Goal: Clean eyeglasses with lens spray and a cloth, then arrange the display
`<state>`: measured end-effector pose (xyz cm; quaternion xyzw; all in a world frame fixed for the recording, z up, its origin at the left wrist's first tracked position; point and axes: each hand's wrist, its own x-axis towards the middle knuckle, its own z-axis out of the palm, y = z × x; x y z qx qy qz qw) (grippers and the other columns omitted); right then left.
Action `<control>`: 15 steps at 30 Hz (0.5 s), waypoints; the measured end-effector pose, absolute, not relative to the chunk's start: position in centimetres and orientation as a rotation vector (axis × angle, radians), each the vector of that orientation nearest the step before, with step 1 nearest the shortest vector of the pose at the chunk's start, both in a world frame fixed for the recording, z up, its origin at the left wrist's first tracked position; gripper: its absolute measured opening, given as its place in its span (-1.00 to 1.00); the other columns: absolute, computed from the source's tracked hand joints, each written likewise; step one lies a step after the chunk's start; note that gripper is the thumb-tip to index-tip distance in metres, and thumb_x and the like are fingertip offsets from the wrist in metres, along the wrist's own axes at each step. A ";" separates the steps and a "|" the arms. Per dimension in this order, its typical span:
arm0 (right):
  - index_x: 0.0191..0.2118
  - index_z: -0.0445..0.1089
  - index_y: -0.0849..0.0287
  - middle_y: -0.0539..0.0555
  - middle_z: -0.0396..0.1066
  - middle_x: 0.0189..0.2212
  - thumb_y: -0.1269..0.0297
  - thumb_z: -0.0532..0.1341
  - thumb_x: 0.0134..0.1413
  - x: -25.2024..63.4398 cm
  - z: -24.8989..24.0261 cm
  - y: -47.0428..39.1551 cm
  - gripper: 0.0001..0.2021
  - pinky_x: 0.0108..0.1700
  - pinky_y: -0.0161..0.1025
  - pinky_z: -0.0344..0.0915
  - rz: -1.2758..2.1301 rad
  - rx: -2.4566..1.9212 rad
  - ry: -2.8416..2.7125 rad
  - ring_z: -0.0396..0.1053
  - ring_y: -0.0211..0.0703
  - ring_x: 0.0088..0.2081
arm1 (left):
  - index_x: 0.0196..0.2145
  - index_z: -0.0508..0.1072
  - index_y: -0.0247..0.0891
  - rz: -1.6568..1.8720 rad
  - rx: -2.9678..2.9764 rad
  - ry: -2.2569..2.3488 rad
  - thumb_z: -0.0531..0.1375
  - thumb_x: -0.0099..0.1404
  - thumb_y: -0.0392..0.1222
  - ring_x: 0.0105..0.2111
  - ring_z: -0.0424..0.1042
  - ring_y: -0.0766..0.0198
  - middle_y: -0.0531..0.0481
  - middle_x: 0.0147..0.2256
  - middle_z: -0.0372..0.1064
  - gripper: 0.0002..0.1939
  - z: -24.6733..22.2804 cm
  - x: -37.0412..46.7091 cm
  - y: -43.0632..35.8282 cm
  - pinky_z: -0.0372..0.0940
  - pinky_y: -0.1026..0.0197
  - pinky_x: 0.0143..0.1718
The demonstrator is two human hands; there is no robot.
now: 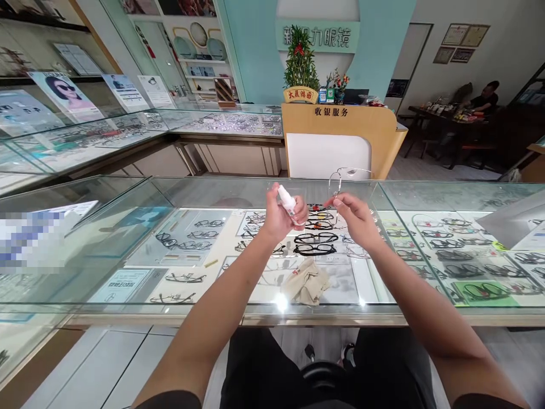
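Note:
My left hand [281, 216] is wrapped round a small white spray bottle [286, 199], its top pointing up and to the left. To the right, my right hand [355, 218] pinches a pair of thin-rimmed eyeglasses [334, 180] by the frame, held upright above the counter. One temple of the glasses stretches off to the right. Bottle and glasses are apart. Below the hands, a crumpled beige cloth [307, 282] lies on the glass display counter [255, 309]. Under the glass, dark-framed eyeglasses [315, 249] sit in a column between my hands.
More eyeglasses [457, 255] fill the case on the right, and others [206, 233] lie on the left. A sign stand [517, 221] is at the right edge. Beyond the counter stands a wooden cashier desk [340, 122]. A person [485, 99] sits at a far table.

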<state>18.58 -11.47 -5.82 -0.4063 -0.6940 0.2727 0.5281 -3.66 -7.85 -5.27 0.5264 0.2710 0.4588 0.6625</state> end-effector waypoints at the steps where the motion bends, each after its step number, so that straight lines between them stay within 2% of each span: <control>1: -0.19 0.62 0.02 0.05 0.68 -0.11 -0.22 0.21 0.47 18.4 -6.0 -11.5 -0.56 0.17 -0.01 0.37 0.691 -0.966 -1.659 0.52 -0.01 -0.01 | -0.63 0.27 -0.13 1.095 1.229 0.627 -0.04 0.13 0.86 -0.56 0.11 0.26 0.03 -0.60 0.02 -0.08 -5.7 -3.5 -7.8 0.03 0.19 -0.59; 4: -0.20 0.63 0.02 0.04 0.68 -0.11 -0.26 0.23 0.44 18.1 -6.3 -11.6 -0.54 0.20 -0.01 0.36 0.786 -0.942 -1.674 0.53 0.00 0.00 | -0.58 0.37 -0.17 1.246 1.370 0.690 0.06 0.28 0.72 -0.51 0.19 0.26 -0.01 -0.54 0.18 -0.16 -6.8 -2.7 -7.7 0.14 0.17 -0.47; 8: -0.21 0.64 0.02 0.03 0.68 -0.12 -0.26 0.24 0.43 17.7 -6.2 -11.8 -0.53 0.17 -0.04 0.39 0.901 -0.912 -1.694 0.53 -0.01 -0.02 | -0.52 0.37 -0.18 1.309 1.591 0.849 0.11 0.40 0.55 -0.48 0.19 0.27 0.02 -0.51 0.24 -0.28 -7.4 -2.3 -8.1 0.15 0.16 -0.38; 15: -0.19 0.64 0.03 0.05 0.67 -0.13 -0.23 0.23 0.46 17.2 -5.9 -12.3 -0.55 0.14 -0.06 0.42 1.071 -0.808 -1.736 0.55 -0.02 0.01 | -0.48 0.31 -0.16 1.299 1.636 0.921 0.07 0.43 0.56 -0.46 0.21 0.24 0.04 -0.48 0.25 -0.29 -7.3 -2.4 -8.6 0.15 0.12 -0.32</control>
